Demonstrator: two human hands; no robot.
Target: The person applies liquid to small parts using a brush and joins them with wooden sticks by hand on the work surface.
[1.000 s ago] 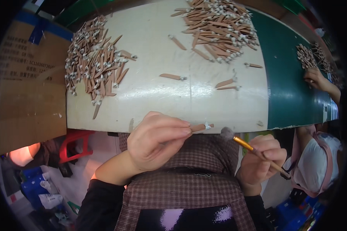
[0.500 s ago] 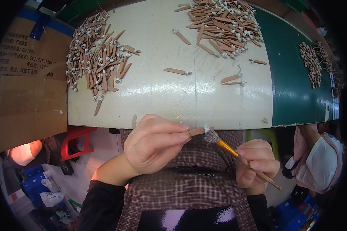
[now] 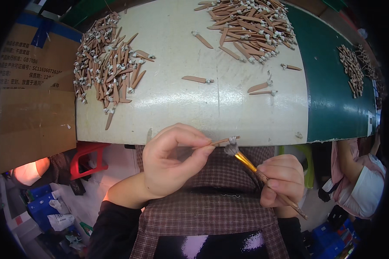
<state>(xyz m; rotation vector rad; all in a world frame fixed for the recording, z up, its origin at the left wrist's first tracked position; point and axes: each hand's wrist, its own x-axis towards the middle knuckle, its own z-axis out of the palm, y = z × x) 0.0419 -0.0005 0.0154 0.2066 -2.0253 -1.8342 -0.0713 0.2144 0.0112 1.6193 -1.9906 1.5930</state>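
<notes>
Turned in the fingertips since half a second ago, the small knife-shaped piece (image 3: 220,142) now shows a narrow edge where its broad flat showed, and the paintbrush (image 3: 246,162) has slipped slightly left and lower with it. What a slim thing it is: reddish-brown, matte, slender, with a lumpy whitish knot (image 3: 233,140) near its far end and a short brown stub poking out beyond. It's up in the air just off the near edge of the white tabletop (image 3: 173,113), in front of the brown plaid apron (image 3: 212,218). Left hand (image 3: 173,159): thumb and forefinger pinch the plain end, a rounded gap open behind the tips. Right hand (image 3: 283,179): fingers closed round the brush's speckled brown handle, gold ferrule (image 3: 245,162) gleaming, soft grey bristles (image 3: 231,149) right up at the knot's lower side, seemingly touching. Beyond, matching pieces lie heaped in a left pile (image 3: 112,64) and a right pile (image 3: 255,32), a few scattered between, all brown with pale knots.
</notes>
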